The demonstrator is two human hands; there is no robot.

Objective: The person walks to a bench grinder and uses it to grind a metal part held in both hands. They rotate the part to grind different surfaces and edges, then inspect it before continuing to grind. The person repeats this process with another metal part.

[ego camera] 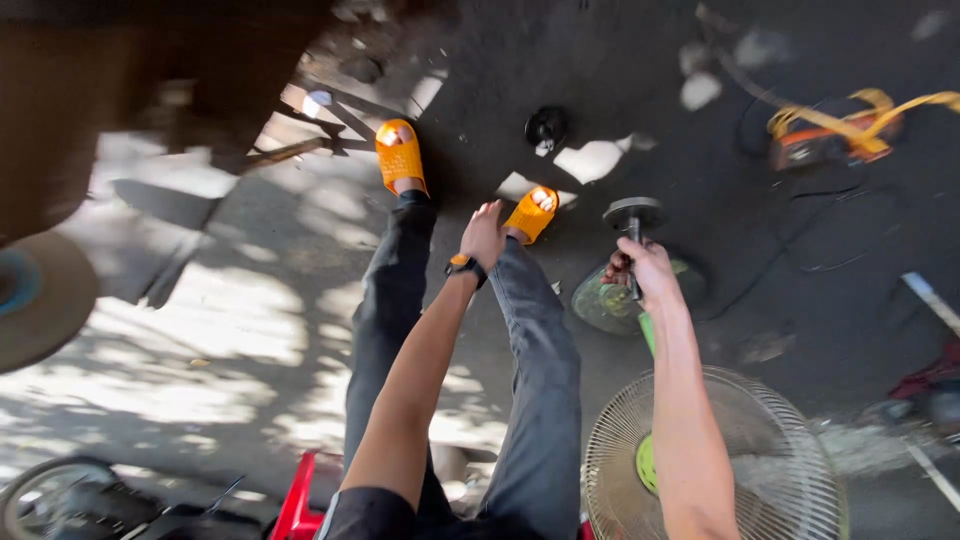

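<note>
- The right hand is closed around a dark upright rod with a round disc on top, held out over the dark pavement.
- The rod stands on a round greenish base resting on the ground (probably the stand of a floor fan).
- The left hand rests loosely, fingers relaxed, on the lower leg near the ankle, holding nothing; a watch sits at the wrist.
- A round wire fan guard with a green hub lies just beside the right forearm, apart from the stand.
- Judging by this, the fan is in separate pieces: stand in hand, guard unattached.
- Orange sandals are on both feet.
</note>
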